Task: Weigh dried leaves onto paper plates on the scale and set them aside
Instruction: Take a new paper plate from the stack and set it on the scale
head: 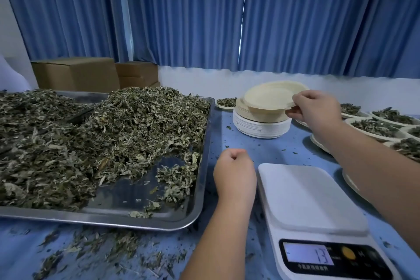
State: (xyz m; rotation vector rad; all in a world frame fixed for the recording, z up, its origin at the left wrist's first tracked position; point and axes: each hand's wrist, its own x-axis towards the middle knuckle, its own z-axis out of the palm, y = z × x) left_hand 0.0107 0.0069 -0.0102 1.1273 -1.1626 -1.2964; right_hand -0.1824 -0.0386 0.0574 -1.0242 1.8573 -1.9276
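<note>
My right hand (314, 108) pinches the rim of a beige paper plate (268, 95), tilted up off the stack of paper plates (261, 126) at the back of the blue table. My left hand (235, 171) hovers between the tray and the scale with its fingers curled in a loose fist, holding nothing that I can see. The white digital scale (304, 198) stands near the front right with a bare platform; its display (310, 254) shows digits. A heap of dried green leaves (102, 134) fills the steel tray (197, 202) on the left.
Several paper plates with leaves (375, 125) lie along the right side, one more plate of leaves (226, 102) behind the tray. Cardboard boxes (77, 74) stand at the back left under blue curtains. Loose leaf crumbs (91, 248) litter the table's front.
</note>
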